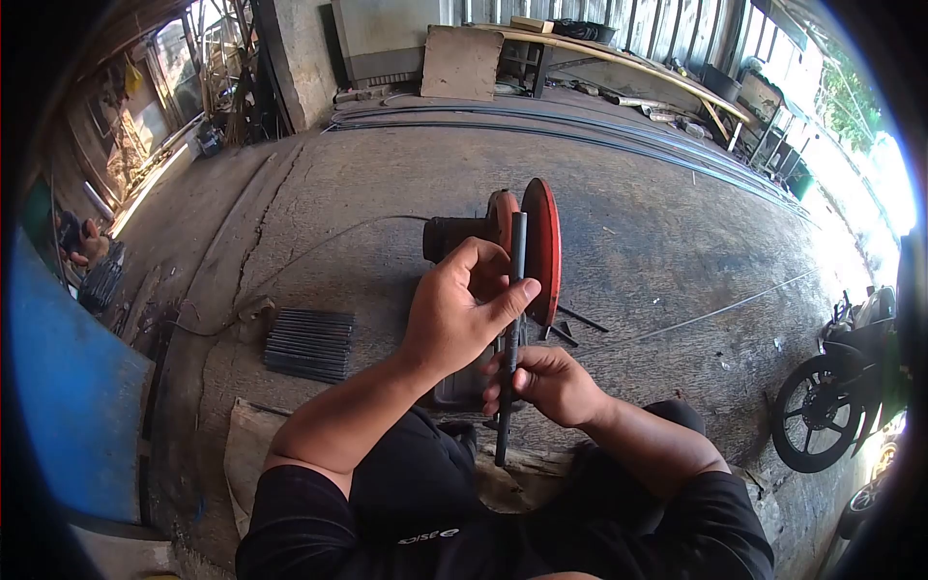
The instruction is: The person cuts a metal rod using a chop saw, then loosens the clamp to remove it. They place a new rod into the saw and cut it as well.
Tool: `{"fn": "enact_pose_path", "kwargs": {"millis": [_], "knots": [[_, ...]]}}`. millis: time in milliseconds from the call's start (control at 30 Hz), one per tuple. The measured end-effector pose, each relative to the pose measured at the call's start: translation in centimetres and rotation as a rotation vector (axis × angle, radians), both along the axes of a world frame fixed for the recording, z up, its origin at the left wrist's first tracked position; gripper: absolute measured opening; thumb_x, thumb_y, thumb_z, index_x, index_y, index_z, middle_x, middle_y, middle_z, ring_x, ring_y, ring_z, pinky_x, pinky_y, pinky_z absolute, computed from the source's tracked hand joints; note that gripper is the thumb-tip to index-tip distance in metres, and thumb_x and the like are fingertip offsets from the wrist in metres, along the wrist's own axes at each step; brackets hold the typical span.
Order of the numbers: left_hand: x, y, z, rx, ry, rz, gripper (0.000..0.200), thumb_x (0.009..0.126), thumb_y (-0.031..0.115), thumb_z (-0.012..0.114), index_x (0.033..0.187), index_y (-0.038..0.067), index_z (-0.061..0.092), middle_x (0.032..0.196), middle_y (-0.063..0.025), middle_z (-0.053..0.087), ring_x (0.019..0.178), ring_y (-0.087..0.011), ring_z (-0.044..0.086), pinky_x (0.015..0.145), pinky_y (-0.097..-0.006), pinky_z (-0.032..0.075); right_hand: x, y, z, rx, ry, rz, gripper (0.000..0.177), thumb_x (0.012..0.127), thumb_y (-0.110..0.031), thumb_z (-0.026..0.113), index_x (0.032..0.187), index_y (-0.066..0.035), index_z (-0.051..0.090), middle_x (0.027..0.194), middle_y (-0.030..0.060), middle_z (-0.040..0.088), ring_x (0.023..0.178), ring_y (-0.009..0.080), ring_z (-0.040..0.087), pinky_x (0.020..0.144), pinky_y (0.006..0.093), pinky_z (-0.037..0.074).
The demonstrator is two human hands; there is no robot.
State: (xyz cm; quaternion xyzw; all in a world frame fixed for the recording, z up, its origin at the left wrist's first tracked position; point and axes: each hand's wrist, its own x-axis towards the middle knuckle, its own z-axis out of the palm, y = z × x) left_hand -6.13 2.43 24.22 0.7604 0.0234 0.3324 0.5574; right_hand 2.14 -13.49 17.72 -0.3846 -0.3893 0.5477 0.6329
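Observation:
A dark metal rod [519, 253] stands nearly upright in front of me, its lower end tilted slightly left. My left hand [454, 307] is closed on its upper half, with the thumb pressed along it. Lower down, the fingers of my right hand [556, 387] are wrapped round the same rod. Just behind it is a cut-off saw with a red round guard [544, 251] and a dark motor [454, 235]; my arms hide part of its base. Several short dark offcuts [563, 334] lie on the floor right of the saw.
A row of several dark rods [309, 343] lies on the concrete floor at left. A cable [329, 237] runs left from the saw. Long metal bars [580, 135] stretch across the back. A motorcycle wheel [818, 414] stands at right, a blue panel [68, 387] at left.

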Motion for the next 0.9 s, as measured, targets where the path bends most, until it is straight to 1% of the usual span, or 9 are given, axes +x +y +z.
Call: {"fn": "enact_pose_path", "kwargs": {"millis": [167, 233, 267, 333, 367, 433, 667, 767, 900], "knots": [[0.2, 0.6, -0.4, -0.063, -0.036, -0.064, 0.026, 0.087, 0.020, 0.074, 0.100, 0.001, 0.060, 0.080, 0.0001, 0.063, 0.074, -0.0052, 0.061, 0.066, -0.0202, 0.049, 0.3, 0.0, -0.2, 0.006, -0.013, -0.048, 0.027, 0.094, -0.018, 0.061, 0.113, 0.001, 0.058, 0.093, 0.0103, 0.067, 0.088, 0.0219, 0.067, 0.084, 0.0374, 0.052], [0.0, 1.0, -0.4, -0.111, 0.028, -0.214, 0.027, 0.096, 0.024, 0.059, 0.112, 0.001, 0.057, 0.094, -0.0059, 0.065, 0.088, -0.0121, 0.063, 0.078, -0.0256, 0.050, 0.5, -0.1, 0.1, -0.045, -0.080, -0.071, 0.021, 0.094, -0.012, 0.060, 0.111, 0.001, 0.057, 0.098, 0.0078, 0.066, 0.091, 0.0153, 0.064, 0.083, 0.0318, 0.053], [0.3, 1.2, -0.5, -0.111, 0.030, -0.213, 0.027, 0.096, 0.024, 0.059, 0.112, 0.001, 0.057, 0.094, -0.0059, 0.065, 0.088, -0.0121, 0.063, 0.078, -0.0256, 0.050, 0.5, -0.2, 0.2, -0.045, -0.078, -0.071, 0.021, 0.094, -0.012, 0.060, 0.111, 0.001, 0.057, 0.098, 0.0078, 0.066, 0.091, 0.0153, 0.064, 0.083, 0.0318, 0.053], [1.3, 2.1, -0.6, -0.683, -0.133, -0.555, 0.051, 0.101, 0.043, 0.043, 0.123, -0.001, 0.051, 0.110, -0.0175, 0.063, 0.105, -0.0251, 0.062, 0.094, -0.0369, 0.048, 0.3, -0.1, 0.3, -0.028, -0.120, -0.100, 0.022, 0.091, -0.011, 0.066, 0.107, 0.000, 0.057, 0.096, 0.0061, 0.067, 0.090, 0.0124, 0.063, 0.081, 0.0292, 0.052], [1.4, 2.8, -0.4, -0.815, -0.135, -0.639, 0.075, 0.098, 0.060, 0.025, 0.132, -0.004, 0.043, 0.121, -0.0261, 0.057, 0.118, -0.0348, 0.055, 0.105, -0.0448, 0.040, 0.1, 0.0, 0.2, -0.029, -0.116, -0.090, 0.022, 0.091, -0.011, 0.066, 0.107, 0.000, 0.057, 0.096, 0.0061, 0.067, 0.090, 0.0124, 0.063, 0.081, 0.0292, 0.052], [1.1, 2.8, 0.7, -1.026, -0.134, -0.638, 0.087, 0.094, 0.068, 0.022, 0.133, -0.007, 0.040, 0.124, -0.0294, 0.054, 0.121, -0.0393, 0.052, 0.107, -0.0469, 0.038, -0.4, 0.2, -0.3, -0.026, -0.152, -0.147, 0.023, 0.088, -0.010, 0.070, 0.104, -0.001, 0.057, 0.094, 0.0048, 0.067, 0.088, 0.0101, 0.062, 0.078, 0.0274, 0.051], [1.5, 2.1, 0.0, -1.026, -0.130, -0.774, 0.108, 0.085, 0.081, 0.012, 0.142, -0.009, 0.027, 0.135, -0.0357, 0.044, 0.130, -0.0444, 0.042, 0.110, -0.0512, 0.032, -1.1, 1.0, -0.4, -0.121, -0.286, -0.212, 0.026, 0.084, -0.008, 0.073, 0.103, 0.000, 0.056, 0.095, 0.0050, 0.064, 0.086, 0.0094, 0.062, 0.076, 0.0260, 0.052], [1.7, 2.3, -0.4, -0.983, -0.136, -0.820, 0.111, 0.083, 0.083, 0.011, 0.143, -0.009, 0.025, 0.135, -0.0363, 0.044, 0.130, -0.0442, 0.042, 0.111, -0.0513, 0.032, -1.0, 1.1, -0.6, -0.114, -0.250, -0.237, 0.027, 0.084, -0.008, 0.073, 0.102, 0.000, 0.056, 0.095, 0.0051, 0.065, 0.086, 0.0098, 0.062, 0.076, 0.0261, 0.052], [1.7, 2.2, -0.4, -0.974, -0.124, -0.840, 0.114, 0.081, 0.085, 0.012, 0.144, -0.009, 0.023, 0.135, -0.0369, 0.043, 0.131, -0.0443, 0.042, 0.111, -0.0507, 0.032, -1.0, 1.2, -0.7, -0.075, -0.247, -0.232, 0.021, 0.088, -0.006, 0.067, 0.105, 0.001, 0.057, 0.093, 0.0059, 0.065, 0.085, 0.0120, 0.063, 0.078, 0.0282, 0.052]]}}
